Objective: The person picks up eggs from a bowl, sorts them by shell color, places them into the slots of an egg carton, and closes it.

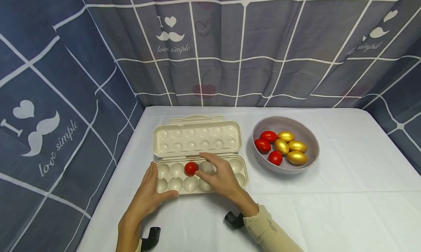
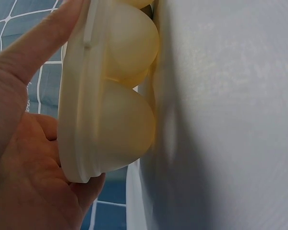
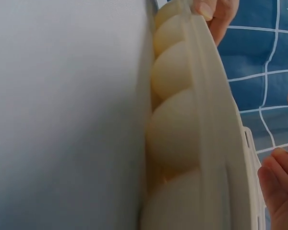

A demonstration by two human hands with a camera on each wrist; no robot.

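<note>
A cream plastic egg box [image 1: 175, 184] lies with its lid [image 1: 197, 136] folded back, away from the person. One shiny red egg [image 1: 190, 168] sits in a back-row cup; the other cups I can see hold nothing. At the box's left end the left hand [image 1: 148, 195] grips the corner, thumb along the front edge and fingers on the side, as the left wrist view also shows. Over the right half of the base hovers the right hand [image 1: 223, 177], thumb and fingers apart. Its thumb tip is beside the red egg; whether they touch I cannot tell. Several cups are hidden beneath it.
To the right of the box stands a round grey-mauve bowl [image 1: 312, 142]. Inside are three red eggs [image 1: 275, 158] and several golden eggs [image 1: 297, 158]. A white cloth covers the table [image 1: 355, 215]. Dark checked curtains [image 1: 223, 43] hang behind and at both sides.
</note>
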